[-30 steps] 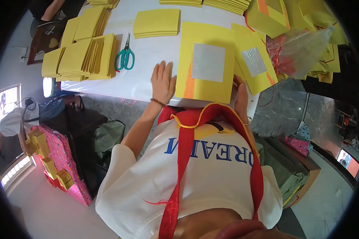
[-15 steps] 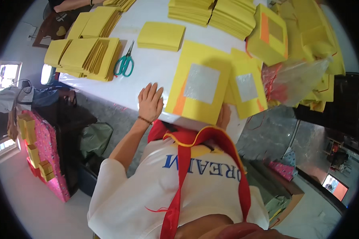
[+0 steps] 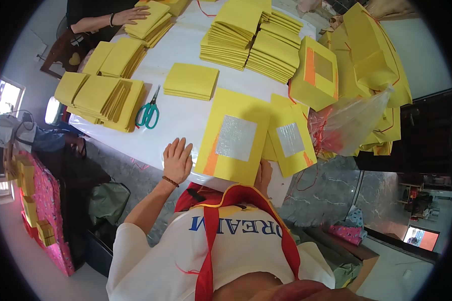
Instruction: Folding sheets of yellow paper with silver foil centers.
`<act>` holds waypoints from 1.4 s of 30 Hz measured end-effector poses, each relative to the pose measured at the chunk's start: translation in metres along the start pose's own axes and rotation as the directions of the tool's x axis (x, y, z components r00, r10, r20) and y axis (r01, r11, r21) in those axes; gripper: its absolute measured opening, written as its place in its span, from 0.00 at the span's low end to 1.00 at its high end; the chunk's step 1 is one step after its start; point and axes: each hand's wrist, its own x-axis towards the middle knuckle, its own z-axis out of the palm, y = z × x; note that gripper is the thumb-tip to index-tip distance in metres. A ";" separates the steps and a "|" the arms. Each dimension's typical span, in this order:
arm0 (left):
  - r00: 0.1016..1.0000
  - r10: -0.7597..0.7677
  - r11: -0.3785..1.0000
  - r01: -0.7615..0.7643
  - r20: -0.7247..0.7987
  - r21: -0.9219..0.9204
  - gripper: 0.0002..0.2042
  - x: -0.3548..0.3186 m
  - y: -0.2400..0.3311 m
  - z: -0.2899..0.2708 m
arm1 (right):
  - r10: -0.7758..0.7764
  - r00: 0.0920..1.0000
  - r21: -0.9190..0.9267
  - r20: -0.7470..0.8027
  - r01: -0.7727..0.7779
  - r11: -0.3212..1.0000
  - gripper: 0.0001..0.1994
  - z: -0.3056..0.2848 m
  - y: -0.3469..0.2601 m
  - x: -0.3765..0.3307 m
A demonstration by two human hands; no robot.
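My left hand [image 3: 178, 159] lies flat near the table's front edge, fingers stretched and holding nothing. Right of it lies a flat yellow bag panel [image 3: 238, 103] with a silvery window and an orange strip. My right hand [image 3: 264, 174] is at this panel's lower right edge; its fingers are hidden beneath or behind the yellow sheet, so their grip does not show. A smaller yellow piece [image 3: 281, 115] with a similar window overlaps on the right. Beyond my left hand rest green-handled scissors [image 3: 148, 115], beside a low stack of folded yellow pieces [image 3: 191, 81].
More yellow stacks stand at the table's left [image 3: 98, 95] and far side [image 3: 231, 30]. Another person's hand [image 3: 135, 15] rests on a far-left stack. To the right are an upright yellow bag [image 3: 314, 72], a clear plastic bag with red cords [image 3: 346, 123], and large yellow bags [image 3: 374, 60].
The view has shifted, so the table sits lower in the picture. The other person's hand now shows on a far-left stack. My hands keep their places by the yellow panel.
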 end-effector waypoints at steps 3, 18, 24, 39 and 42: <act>1.000 0.009 1.000 -0.009 -0.006 -0.013 0.20 0.000 0.000 0.002 | 0.068 0.994 -0.025 0.090 -0.066 0.997 0.16 -0.003 0.015 -0.001; 0.999 0.038 0.999 -0.038 0.004 -0.028 0.19 -0.003 -0.004 0.007 | 0.000 1.000 -0.228 0.003 0.001 0.974 0.20 0.003 0.027 -0.007; 0.990 0.129 0.990 -0.127 0.053 -0.054 0.20 -0.001 -0.009 0.006 | -0.033 0.999 -0.272 -0.022 0.026 0.962 0.19 0.003 0.031 -0.006; 0.986 0.033 0.901 0.042 0.165 -0.431 0.17 0.010 -0.022 0.013 | -0.064 0.998 -0.277 -0.005 0.060 0.959 0.17 -0.002 0.033 -0.008; 0.945 -0.065 0.445 0.315 0.320 -0.838 0.20 0.043 -0.009 0.006 | -0.108 0.993 -0.277 0.041 0.115 0.954 0.15 -0.005 0.040 0.001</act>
